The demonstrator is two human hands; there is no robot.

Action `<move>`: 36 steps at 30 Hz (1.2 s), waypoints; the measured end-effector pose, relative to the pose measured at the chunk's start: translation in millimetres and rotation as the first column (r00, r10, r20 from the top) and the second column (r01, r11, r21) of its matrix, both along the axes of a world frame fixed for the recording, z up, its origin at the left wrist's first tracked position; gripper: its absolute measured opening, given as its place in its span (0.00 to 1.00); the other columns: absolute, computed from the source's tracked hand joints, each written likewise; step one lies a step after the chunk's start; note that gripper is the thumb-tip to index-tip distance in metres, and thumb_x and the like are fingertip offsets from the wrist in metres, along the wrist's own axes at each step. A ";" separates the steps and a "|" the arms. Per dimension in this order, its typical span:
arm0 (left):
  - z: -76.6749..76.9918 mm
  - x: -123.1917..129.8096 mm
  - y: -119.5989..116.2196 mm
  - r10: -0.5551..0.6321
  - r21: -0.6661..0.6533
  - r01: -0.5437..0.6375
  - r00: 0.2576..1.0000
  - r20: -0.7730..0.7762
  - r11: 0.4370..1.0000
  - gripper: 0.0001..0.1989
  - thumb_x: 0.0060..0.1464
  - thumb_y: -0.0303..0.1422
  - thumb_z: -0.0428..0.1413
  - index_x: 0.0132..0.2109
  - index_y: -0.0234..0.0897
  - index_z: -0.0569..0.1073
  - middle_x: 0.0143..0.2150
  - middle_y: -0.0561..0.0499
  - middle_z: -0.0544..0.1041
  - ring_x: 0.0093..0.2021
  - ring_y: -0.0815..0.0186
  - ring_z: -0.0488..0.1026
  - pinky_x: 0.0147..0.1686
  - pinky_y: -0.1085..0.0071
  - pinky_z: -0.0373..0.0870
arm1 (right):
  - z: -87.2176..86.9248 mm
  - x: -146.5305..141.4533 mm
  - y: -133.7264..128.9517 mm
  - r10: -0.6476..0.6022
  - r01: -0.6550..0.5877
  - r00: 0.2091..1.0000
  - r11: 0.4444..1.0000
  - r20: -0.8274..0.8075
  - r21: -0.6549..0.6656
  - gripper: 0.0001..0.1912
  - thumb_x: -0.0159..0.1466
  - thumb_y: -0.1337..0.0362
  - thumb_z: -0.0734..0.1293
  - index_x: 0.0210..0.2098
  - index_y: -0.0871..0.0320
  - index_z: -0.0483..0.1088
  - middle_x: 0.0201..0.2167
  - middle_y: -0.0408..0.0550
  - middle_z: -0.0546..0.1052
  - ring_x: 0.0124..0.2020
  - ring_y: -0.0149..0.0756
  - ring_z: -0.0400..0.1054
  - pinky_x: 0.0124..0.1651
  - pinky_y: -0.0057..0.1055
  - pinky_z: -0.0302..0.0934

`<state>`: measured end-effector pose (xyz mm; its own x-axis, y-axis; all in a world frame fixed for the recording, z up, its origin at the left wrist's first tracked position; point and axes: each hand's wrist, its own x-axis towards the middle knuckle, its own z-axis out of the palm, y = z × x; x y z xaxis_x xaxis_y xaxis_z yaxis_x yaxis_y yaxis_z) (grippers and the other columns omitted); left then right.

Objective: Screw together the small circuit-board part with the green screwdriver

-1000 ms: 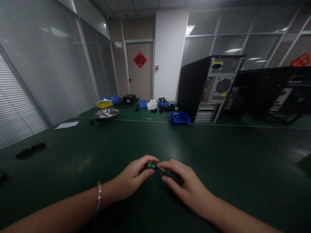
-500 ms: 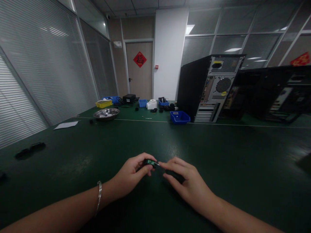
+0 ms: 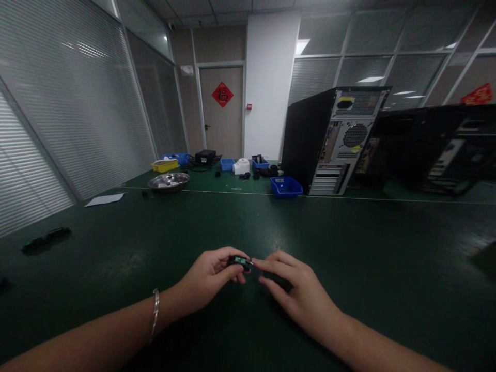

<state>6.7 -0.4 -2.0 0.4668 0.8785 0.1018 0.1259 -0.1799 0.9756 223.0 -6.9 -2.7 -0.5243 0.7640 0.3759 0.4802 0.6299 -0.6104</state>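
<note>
Between the thumb and fingers of my left hand [image 3: 211,276] is a small black part with a green circuit board [image 3: 241,260]. My right hand [image 3: 296,281] holds a dark-handled tool [image 3: 279,280] with a thin metal tip, which looks like a screwdriver. That tip meets the right end of the small part; whether it sits inside is too small to tell. Both hands are above the green table [image 3: 194,217], near its middle.
A blue bin [image 3: 286,187] stands before a black computer tower [image 3: 310,139], with more computer cases at right. Further left are a metal bowl [image 3: 169,182], a yellow basket [image 3: 165,165], white paper [image 3: 104,200] and dark parts [image 3: 46,241].
Both hands stay nearly in place. The small part in my left hand has tilted slightly, and the view has shifted a little.
</note>
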 end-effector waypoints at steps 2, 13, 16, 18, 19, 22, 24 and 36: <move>1.8 0.6 0.1 -0.002 -0.021 0.002 1.000 0.013 1.000 0.12 0.56 0.32 0.53 0.45 0.32 0.72 0.35 0.46 0.75 0.35 0.65 0.73 0.37 0.68 0.68 | 0.0 -0.3 -0.8 0.005 -0.005 1.000 1.000 -0.022 -0.004 0.19 0.62 0.69 0.63 0.52 0.51 0.68 0.38 0.48 0.72 0.36 0.34 0.68 0.39 0.28 0.64; -0.3 2.4 1.7 -0.036 -0.094 0.047 0.993 0.116 0.994 0.12 0.55 0.32 0.53 0.45 0.31 0.72 0.39 0.43 0.76 0.35 0.63 0.74 0.36 0.66 0.69 | 3.1 -1.6 -3.0 0.019 -0.020 0.998 1.000 -0.067 -0.016 0.19 0.63 0.69 0.62 0.52 0.51 0.68 0.38 0.48 0.72 0.38 0.35 0.68 0.40 0.29 0.64; 1.5 3.6 1.4 -0.029 -0.121 0.045 0.991 0.133 0.992 0.12 0.54 0.32 0.54 0.44 0.30 0.72 0.39 0.43 0.76 0.35 0.63 0.74 0.36 0.66 0.68 | 2.7 -1.5 -2.8 0.025 -0.027 0.997 0.999 -0.079 -0.020 0.18 0.63 0.68 0.62 0.52 0.51 0.68 0.38 0.48 0.72 0.38 0.35 0.68 0.40 0.29 0.64; 2.8 4.1 1.0 -0.031 -0.134 0.050 0.990 0.141 0.990 0.12 0.54 0.33 0.55 0.43 0.30 0.72 0.38 0.43 0.76 0.34 0.63 0.74 0.35 0.66 0.68 | 2.2 -1.5 -2.8 0.029 -0.031 0.996 0.999 -0.090 -0.021 0.18 0.63 0.68 0.62 0.52 0.51 0.68 0.38 0.48 0.72 0.38 0.35 0.68 0.40 0.29 0.64; 3.1 4.2 1.0 -0.039 -0.137 0.059 0.989 0.145 0.989 0.12 0.54 0.33 0.54 0.43 0.30 0.72 0.38 0.43 0.76 0.34 0.63 0.74 0.35 0.66 0.68 | 2.0 -1.6 -2.8 0.032 -0.034 0.995 0.999 -0.096 -0.020 0.18 0.63 0.69 0.62 0.52 0.51 0.68 0.38 0.48 0.72 0.37 0.34 0.68 0.39 0.29 0.64; 1.6 3.6 1.3 -0.070 -0.135 0.091 0.985 0.156 0.987 0.11 0.56 0.33 0.53 0.44 0.30 0.72 0.39 0.43 0.76 0.35 0.63 0.74 0.36 0.67 0.68 | 1.9 -2.1 -3.0 0.039 -0.041 0.994 0.999 -0.107 -0.018 0.18 0.63 0.69 0.62 0.53 0.52 0.68 0.37 0.48 0.72 0.37 0.34 0.68 0.39 0.28 0.63; -0.6 2.9 2.0 -0.073 -0.133 0.094 0.985 0.158 0.987 0.11 0.56 0.33 0.53 0.44 0.30 0.71 0.39 0.43 0.76 0.36 0.63 0.73 0.37 0.67 0.67 | 2.6 -2.5 -3.2 0.040 -0.042 0.994 0.999 -0.104 -0.020 0.18 0.63 0.69 0.62 0.52 0.52 0.68 0.37 0.47 0.72 0.37 0.34 0.68 0.40 0.29 0.63; -11.7 -1.6 6.7 0.009 -0.206 0.059 0.949 0.315 0.977 0.10 0.54 0.28 0.54 0.45 0.34 0.69 0.44 0.44 0.73 0.46 0.61 0.71 0.51 0.62 0.62 | 4.0 -2.1 -3.1 0.034 -0.039 0.993 0.999 -0.110 -0.038 0.18 0.63 0.69 0.63 0.52 0.52 0.68 0.39 0.47 0.72 0.39 0.35 0.68 0.42 0.30 0.63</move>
